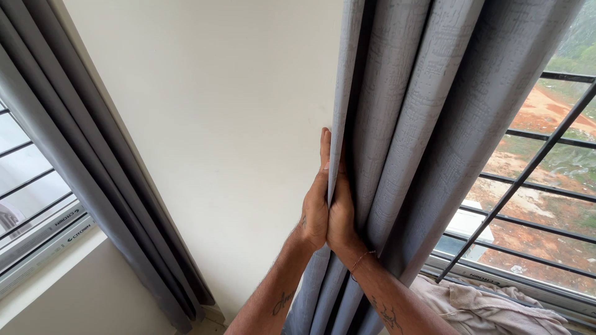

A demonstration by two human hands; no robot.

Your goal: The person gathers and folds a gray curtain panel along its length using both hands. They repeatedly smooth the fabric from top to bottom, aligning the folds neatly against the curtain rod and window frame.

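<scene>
A grey textured curtain (422,124) hangs in gathered folds in front of a barred window. Its left edge runs between my two hands. My left hand (315,205) lies flat against the outer side of that edge, fingers pointing up along the cream wall (217,124). My right hand (342,211) presses from the other side, its fingers tucked behind the fold and partly hidden. The two palms squeeze the curtain edge between them. A thin bracelet circles my right wrist.
A second grey curtain (93,186) hangs at the left beside another window with a metal frame (43,242). Black window bars (528,167) show at the right. A beige crumpled cloth (490,307) lies on the sill below them.
</scene>
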